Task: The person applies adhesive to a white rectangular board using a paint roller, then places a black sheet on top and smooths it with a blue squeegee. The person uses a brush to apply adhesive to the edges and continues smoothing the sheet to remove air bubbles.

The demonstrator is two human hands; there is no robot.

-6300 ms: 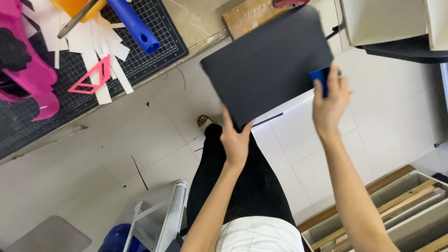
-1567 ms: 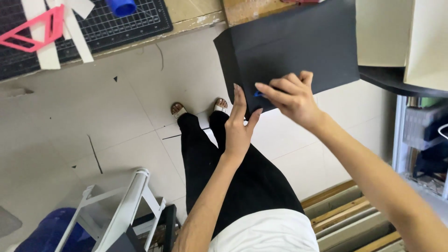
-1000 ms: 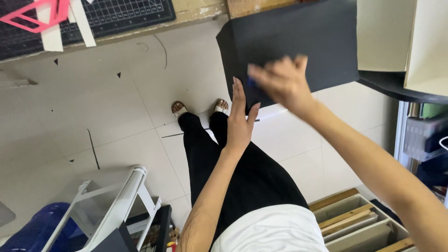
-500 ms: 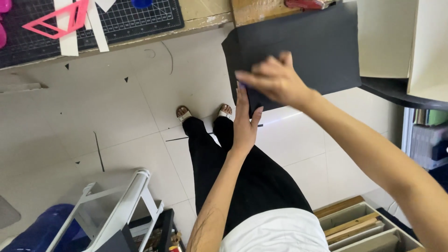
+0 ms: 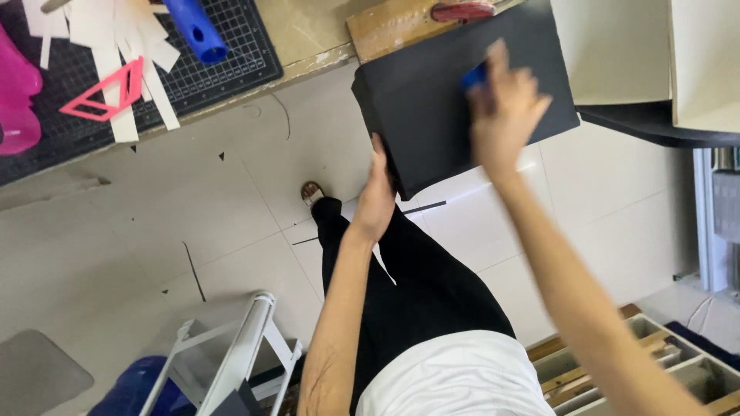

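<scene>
A large black board [image 5: 432, 100] is held out in front of me over the tiled floor, its far edge near a wooden bench. My left hand [image 5: 376, 192] grips its near lower edge from below. My right hand [image 5: 505, 108] lies on top of the board, blurred by motion, with its fingers closed on a small blue tool [image 5: 472, 77] pressed to the black surface. My black trousers and one sandalled foot [image 5: 312, 192] show below the board.
A gridded cutting mat [image 5: 231, 54] at top left carries white paper strips, a pink triangle frame [image 5: 104, 92], a blue tube [image 5: 194, 31] and a pink form [image 5: 17, 96]. Cream panels [image 5: 617, 46] stand at top right. A white folding frame [image 5: 231, 347] and wooden racks [image 5: 655, 354] sit below.
My right hand has slid with the blue tool from the board's near left area up across it to the far right. My left hand keeps its grip on the lower edge.
</scene>
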